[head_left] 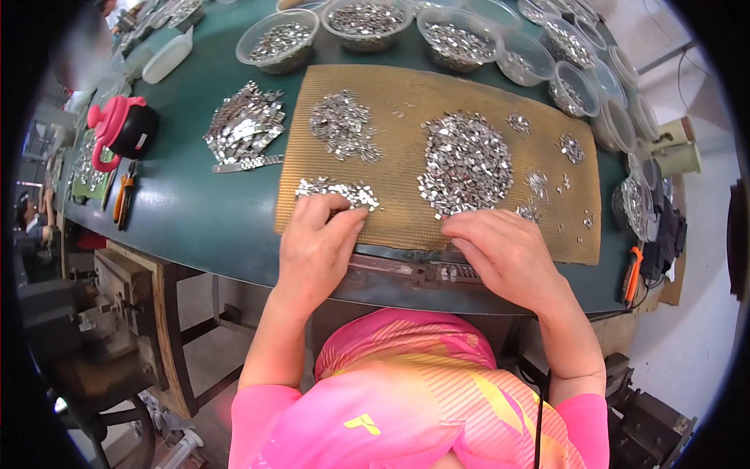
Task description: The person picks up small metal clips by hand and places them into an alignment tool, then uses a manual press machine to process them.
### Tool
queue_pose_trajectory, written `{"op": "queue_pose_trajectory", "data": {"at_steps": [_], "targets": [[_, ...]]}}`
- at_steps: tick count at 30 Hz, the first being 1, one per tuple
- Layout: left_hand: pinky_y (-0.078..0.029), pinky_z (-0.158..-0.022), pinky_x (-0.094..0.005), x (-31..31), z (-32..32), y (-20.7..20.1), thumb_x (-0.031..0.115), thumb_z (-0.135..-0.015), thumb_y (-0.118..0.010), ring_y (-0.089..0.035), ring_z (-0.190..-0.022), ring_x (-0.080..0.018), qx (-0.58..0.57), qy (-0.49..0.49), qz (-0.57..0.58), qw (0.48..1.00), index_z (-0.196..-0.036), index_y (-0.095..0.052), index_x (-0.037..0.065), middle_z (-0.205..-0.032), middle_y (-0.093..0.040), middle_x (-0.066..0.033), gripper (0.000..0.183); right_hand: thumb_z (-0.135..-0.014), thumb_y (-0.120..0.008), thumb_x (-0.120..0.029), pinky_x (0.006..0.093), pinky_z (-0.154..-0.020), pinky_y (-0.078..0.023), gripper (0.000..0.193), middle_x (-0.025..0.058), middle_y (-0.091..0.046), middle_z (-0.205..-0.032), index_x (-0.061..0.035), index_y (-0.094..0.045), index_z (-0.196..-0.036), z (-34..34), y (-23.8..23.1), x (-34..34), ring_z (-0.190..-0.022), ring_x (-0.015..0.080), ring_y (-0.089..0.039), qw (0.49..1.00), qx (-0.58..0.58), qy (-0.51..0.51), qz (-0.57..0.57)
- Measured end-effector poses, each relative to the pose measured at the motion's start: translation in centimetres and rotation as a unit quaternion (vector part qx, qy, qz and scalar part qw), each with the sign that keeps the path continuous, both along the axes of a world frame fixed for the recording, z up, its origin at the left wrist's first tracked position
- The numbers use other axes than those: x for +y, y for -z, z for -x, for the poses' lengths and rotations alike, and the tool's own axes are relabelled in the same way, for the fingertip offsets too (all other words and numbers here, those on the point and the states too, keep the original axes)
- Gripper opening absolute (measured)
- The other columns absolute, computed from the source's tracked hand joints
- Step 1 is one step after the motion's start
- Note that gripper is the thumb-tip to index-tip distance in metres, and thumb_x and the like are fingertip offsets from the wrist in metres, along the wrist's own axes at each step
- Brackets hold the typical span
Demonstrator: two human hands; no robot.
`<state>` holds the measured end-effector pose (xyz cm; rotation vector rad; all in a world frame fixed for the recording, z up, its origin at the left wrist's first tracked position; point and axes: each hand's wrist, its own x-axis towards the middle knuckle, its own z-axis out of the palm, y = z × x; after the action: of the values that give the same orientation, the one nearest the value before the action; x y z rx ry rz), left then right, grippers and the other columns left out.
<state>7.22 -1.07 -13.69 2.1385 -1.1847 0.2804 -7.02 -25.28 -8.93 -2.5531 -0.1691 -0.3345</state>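
Observation:
My left hand point(316, 242) rests at the front left of a ribbed tan mat point(391, 109). Its fingers are curled and closed at a small heap of shiny metal pieces point(336, 191); what lies between the fingertips is hidden. My right hand point(506, 248) reaches to the front edge of a large pile of small silver metal links point(466, 162). Thumb and fingers are drawn together there, and whatever they pinch is too small to make out. Between my hands, along the table's front edge, lies a narrow dark metal fixture point(391, 266) with a row of small pieces at its right part.
Plastic tubs point(367, 17) full of metal pieces line the back and right. Left of the mat lie stacked metal watch bands point(246, 125), a pink-and-black pot point(125, 129) and orange-handled pliers point(123, 199). Another orange-handled tool point(632, 275) is at right. A loose-pin heap point(344, 125) tops the mat.

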Motion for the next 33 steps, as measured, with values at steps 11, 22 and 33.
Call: {"op": "queue_pose_trajectory", "data": {"at_steps": [11,22,33], "targets": [[-0.053,-0.077,-0.0388,1.8,-0.5,0.3,0.0,-0.084,-0.077,-0.065,-0.092,-0.0292,0.079,0.002,0.07,0.994,-0.104,-0.075,0.005,-0.103,-0.068,-0.0094,0.02,-0.091,-0.059,-0.007,0.0524,-0.123,-0.034,0.051,0.006,-0.062,-0.147,-0.0092,-0.063,-0.142,-6.2,3.4,2.5,-0.141,0.027,-0.054,0.973,0.001,-0.159,0.168],[-0.052,-0.075,-0.0386,0.2,-0.4,0.4,0.0,-0.08,-0.078,-0.061,-0.087,-0.0271,0.022,0.011,0.016,1.0,-0.104,-0.076,0.007,-0.096,-0.064,-0.0072,0.026,-0.085,-0.072,-0.007,0.0543,-0.122,-0.035,0.036,0.0052,-0.07,-0.129,-0.0092,-0.073,-0.121,-3.9,2.0,1.0,-0.135,0.0278,-0.059,0.984,0.015,-0.104,0.147],[-0.051,-0.075,-0.0377,1.0,-0.7,-0.5,-0.002,-0.083,-0.076,-0.064,-0.087,-0.0271,0.079,0.012,0.042,0.996,-0.102,-0.075,0.004,-0.095,-0.067,-0.0079,0.02,-0.087,-0.079,-0.012,0.0607,-0.119,-0.032,0.013,0.0031,-0.069,-0.102,-0.0122,-0.074,-0.1,-7.5,3.6,1.9,-0.119,0.0265,-0.064,0.993,-0.027,-0.048,0.104]]}}
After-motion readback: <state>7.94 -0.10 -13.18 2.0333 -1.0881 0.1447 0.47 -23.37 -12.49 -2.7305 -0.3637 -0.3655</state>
